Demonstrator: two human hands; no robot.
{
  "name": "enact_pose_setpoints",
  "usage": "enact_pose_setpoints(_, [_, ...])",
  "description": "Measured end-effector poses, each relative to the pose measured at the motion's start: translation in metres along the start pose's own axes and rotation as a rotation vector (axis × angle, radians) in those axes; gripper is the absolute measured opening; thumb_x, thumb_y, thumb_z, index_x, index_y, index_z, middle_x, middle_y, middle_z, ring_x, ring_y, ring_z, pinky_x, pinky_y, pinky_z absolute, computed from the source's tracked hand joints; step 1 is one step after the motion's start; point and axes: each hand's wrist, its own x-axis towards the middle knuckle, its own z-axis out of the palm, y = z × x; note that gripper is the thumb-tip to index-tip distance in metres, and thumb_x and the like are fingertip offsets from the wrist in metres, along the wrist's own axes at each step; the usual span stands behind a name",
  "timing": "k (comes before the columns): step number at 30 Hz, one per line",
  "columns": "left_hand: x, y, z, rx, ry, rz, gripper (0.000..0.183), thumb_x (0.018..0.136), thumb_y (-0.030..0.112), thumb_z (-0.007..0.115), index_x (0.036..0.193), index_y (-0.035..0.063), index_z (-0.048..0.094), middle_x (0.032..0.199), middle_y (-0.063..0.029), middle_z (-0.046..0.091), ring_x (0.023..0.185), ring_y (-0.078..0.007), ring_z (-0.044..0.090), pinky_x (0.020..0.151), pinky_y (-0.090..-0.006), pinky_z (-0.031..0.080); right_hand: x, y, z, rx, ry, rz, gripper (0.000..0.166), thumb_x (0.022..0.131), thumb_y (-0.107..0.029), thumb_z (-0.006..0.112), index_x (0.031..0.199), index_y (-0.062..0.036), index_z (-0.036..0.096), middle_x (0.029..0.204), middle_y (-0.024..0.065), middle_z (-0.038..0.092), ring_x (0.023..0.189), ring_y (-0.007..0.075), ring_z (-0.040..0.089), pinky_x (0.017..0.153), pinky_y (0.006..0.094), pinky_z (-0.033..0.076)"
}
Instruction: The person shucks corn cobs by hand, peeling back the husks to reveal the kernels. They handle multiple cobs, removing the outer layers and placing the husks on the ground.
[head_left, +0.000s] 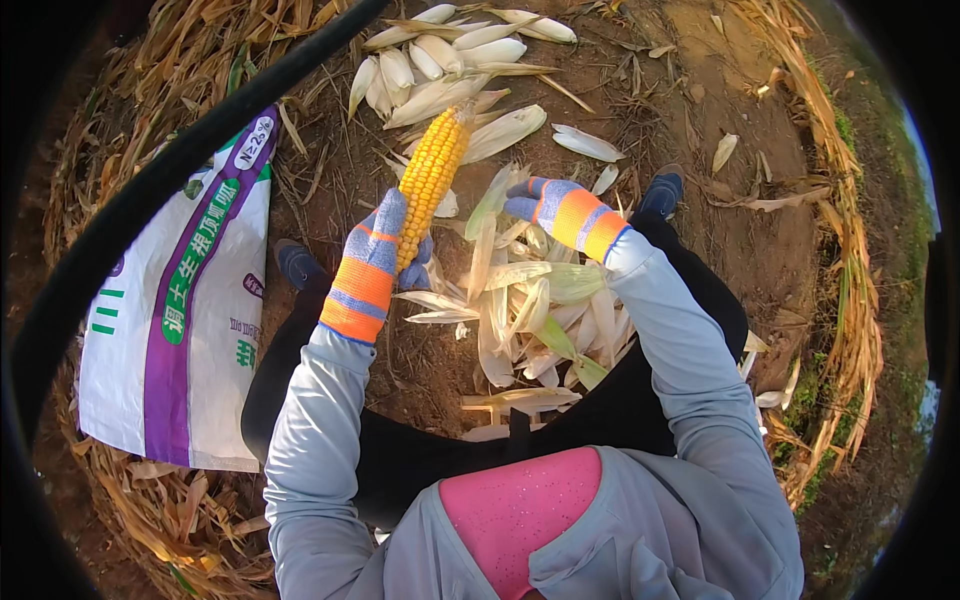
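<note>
A husked ear of yellow corn (433, 180) stands tilted in my left hand (382, 244), which wears a blue and orange knit glove. The fingers close around its lower end. My right hand (566, 210), gloved alike, is apart from the ear, over the upper edge of a heap of stripped corn husks (562, 300) between my legs. Its fingers are bent close together; whether they pinch a husk I cannot tell. Several ears in pale husks (439, 56) lie piled beyond my hands.
A white and purple woven plastic sack (172, 300) lies at the left, with dry corn stalks (180, 517) around it. More stalks (847, 300) form a row at the right. A dark strap or cable crosses the upper left. My shoes (662, 191) rest on bare soil.
</note>
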Motion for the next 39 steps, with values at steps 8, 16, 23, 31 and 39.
enact_pose_setpoints(8, [-0.003,-0.003,0.024,-0.067,-0.059,-0.096,0.056,0.081,0.058,0.042,0.088,0.0032,0.051,0.055,-0.0057,0.049,0.032,-0.0124,0.038,0.035,-0.0271,0.041,0.01,-0.024,0.011,0.731,-0.029,-0.152,0.041,0.082,-0.044,0.053,0.089,-0.0047,0.059,0.071,0.0028,0.059,0.06,0.0096,0.054,0.054,0.0245,0.044])
enact_pose_setpoints(16, [0.0,-0.009,0.024,-0.134,-0.037,-0.124,0.055,0.082,0.058,0.039,0.09,0.0044,0.051,0.054,-0.0044,0.048,0.032,-0.0124,0.036,0.037,-0.0284,0.041,0.016,-0.009,0.003,0.681,0.37,0.088,0.031,0.083,-0.035,0.051,0.08,-0.0047,0.055,0.061,0.0043,0.053,0.055,0.0166,0.052,0.051,0.0296,0.042])
enact_pose_setpoints(23, [0.0,-0.009,0.018,-0.302,-0.143,-0.125,0.051,0.085,0.055,0.035,0.1,0.0083,0.049,0.054,-0.0036,0.047,0.03,-0.0114,0.033,0.038,-0.0285,0.04,0.017,0.004,-0.012,1.202,0.243,0.023,0.035,0.085,-0.035,0.05,0.103,-0.0048,0.053,0.087,0.008,0.059,0.064,0.0145,0.055,0.061,0.0264,0.048])
enact_pose_setpoints(31, [0.006,-0.021,0.015,-0.187,-0.275,-0.16,0.059,0.084,0.058,0.033,0.105,0.0053,0.049,0.062,-0.0088,0.054,0.037,-0.0158,0.047,0.04,-0.0305,0.045,0.005,-0.031,0.0,1.232,0.024,-0.103,0.037,0.082,-0.031,0.057,0.103,-0.001,0.054,0.087,0.0062,0.06,0.068,0.0127,0.057,0.064,0.0261,0.049])
enact_pose_setpoints(39, [0.011,-0.026,0.027,0.642,0.155,0.391,0.04,0.083,0.029,0.057,0.108,-0.0013,0.049,0.08,-0.0086,0.06,0.065,-0.0121,0.056,0.059,-0.025,0.045,0.001,-0.04,0.003,1.041,0.171,0.007,0.034,0.08,-0.032,0.059,0.096,-0.0017,0.058,0.08,0.0067,0.061,0.065,0.0142,0.059,0.058,0.0269,0.049])
